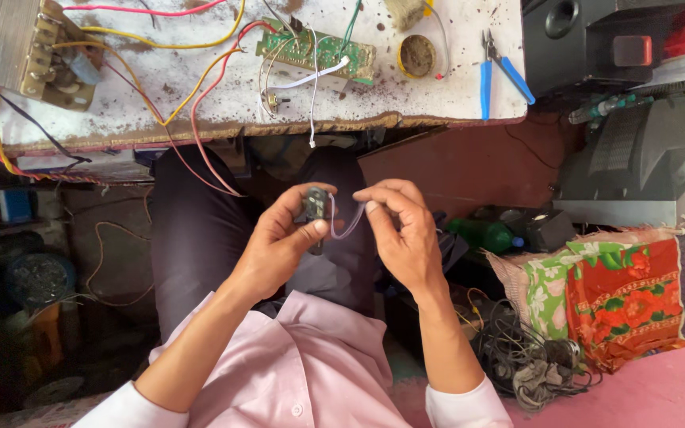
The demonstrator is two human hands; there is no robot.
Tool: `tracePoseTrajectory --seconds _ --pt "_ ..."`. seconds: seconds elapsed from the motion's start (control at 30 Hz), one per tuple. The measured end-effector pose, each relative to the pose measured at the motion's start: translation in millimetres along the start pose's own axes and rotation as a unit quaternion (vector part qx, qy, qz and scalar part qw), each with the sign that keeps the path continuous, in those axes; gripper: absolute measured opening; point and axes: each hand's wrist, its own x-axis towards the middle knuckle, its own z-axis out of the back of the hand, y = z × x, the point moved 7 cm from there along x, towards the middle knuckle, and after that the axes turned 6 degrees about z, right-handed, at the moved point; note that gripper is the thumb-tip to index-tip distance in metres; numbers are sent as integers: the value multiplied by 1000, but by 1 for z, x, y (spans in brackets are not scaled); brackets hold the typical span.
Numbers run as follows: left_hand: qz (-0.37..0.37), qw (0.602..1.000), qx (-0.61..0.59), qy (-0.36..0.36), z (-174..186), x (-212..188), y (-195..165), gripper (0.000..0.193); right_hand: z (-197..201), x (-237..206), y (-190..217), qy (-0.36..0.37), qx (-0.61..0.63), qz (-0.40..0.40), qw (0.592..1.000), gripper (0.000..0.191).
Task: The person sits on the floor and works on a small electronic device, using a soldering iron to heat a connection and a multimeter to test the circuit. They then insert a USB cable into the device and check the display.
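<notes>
From the head camera, looking down over a pink shirt and dark trousers, both hands meet just below the edge of the worn white workbench [223, 103]. The left hand [275, 242] is curled closed around a small dark electrical part [313, 206], thumb and fingertips pinching it upright. The right hand [406, 230] is nearly closed too, its thumb and forefinger nipping the end of a thin pale wire [348, 226] that loops down from the part and back up to the fingers. Part and wire hang over the person's lap, just in front of the bench edge.

On the workbench, a green circuit board [319, 47] lies near the middle, with red, yellow and white wires trailing from it. A transformer [29, 51] sits at the bench's far left end, joined to those wires. A small round tin [417, 55] stands just right of the board, and blue-handled pliers [501, 71] lie near the bench's right end. Right of the bench, a floral cloth [620, 297] lies on the floor, with a tangle of dark cables [525, 357] beside it.
</notes>
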Motion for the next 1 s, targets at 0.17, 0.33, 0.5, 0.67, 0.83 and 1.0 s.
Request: tracePoseTrajectory --seconds 0.17,0.33,0.5,0.67,0.83,1.0 --pt "-11 1000 22 14 -4 1 8 43 -21 0 5 8 35 23 999 8" --pt "-33 998 39 -32 1 4 12 38 -33 0 3 -8 66 0 998 8" --pt "-55 992 89 -76 6 7 16 32 -26 0 28 -15 -79 104 991 6" --pt "-24 998 17 -51 5 7 30 32 -20 4 27 23 -107 90 990 6" --pt "-45 995 -8 -92 13 5 35 31 -24 3 32 35 -123 144 981 6" --pt "-25 990 -107 -87 9 8 49 31 -24 0 29 -4 -99 112 989 7"
